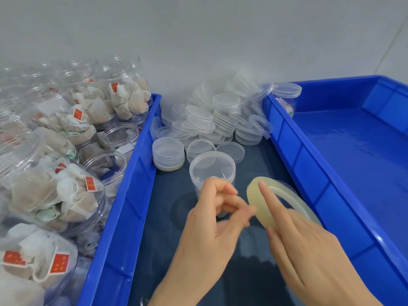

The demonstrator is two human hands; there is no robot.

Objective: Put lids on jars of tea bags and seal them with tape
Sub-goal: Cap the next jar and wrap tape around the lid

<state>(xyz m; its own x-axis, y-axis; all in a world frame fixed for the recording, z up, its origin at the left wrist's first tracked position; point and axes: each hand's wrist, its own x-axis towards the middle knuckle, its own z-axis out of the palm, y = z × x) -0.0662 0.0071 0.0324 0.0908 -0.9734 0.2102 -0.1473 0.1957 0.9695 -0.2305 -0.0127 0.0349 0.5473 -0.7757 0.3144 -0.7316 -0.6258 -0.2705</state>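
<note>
Your right hand grips the roll of clear tape on edge, its hole facing left, so your left hand can pinch at the roll's rim, likely to peel the tape's loose end. The lidded jar stands upright just behind your hands, between the two blue trays, awaiting sealing.

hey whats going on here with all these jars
A person is sealing jars of tea bags. The right hand holds a roll of clear tape while the left hand picks at its edge. A lidded jar stands just behind the hands, loose lids piled beyond it.
</note>
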